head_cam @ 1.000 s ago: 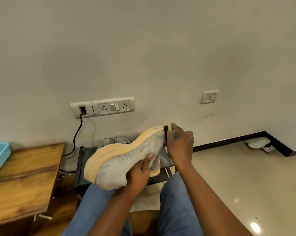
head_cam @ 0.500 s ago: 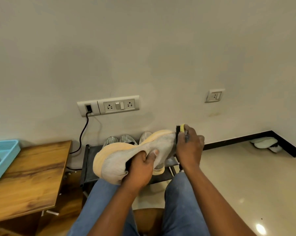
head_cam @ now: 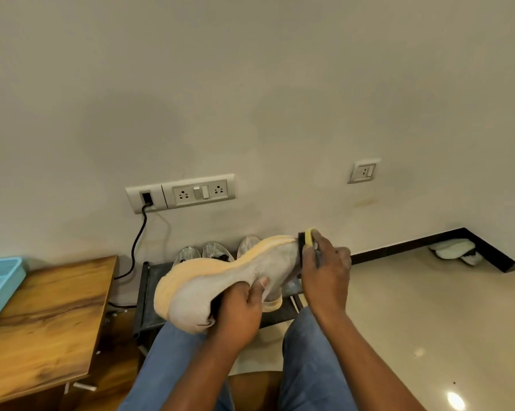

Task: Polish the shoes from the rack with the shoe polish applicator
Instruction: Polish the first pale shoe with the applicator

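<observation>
the shoe [head_cam: 220,280], a grey knit sneaker with a thick, wavy peach foam sole, sits at the centre of the frame over the person's blue-jeaned knees. it lies on its side with the sole turned toward the wall, its long axis running from lower left up to upper right. the left hand [head_cam: 241,310] curls round its collar opening, thumb laid on the knit. the right hand [head_cam: 324,271] pinches the shoe polish applicator [head_cam: 306,242], a small block with a yellow back and a dark pad, its pad against the upper-right end of the shoe (whether that end is toe or heel i cannot tell). behind stands a dark metal rack [head_cam: 149,292] with three pale shoes [head_cam: 214,250]. at the left edge a light blue ribbed plastic tray [head_cam: 1,280] rests on a glossy wooden table [head_cam: 48,321]; its contents are mostly out of frame.
</observation>
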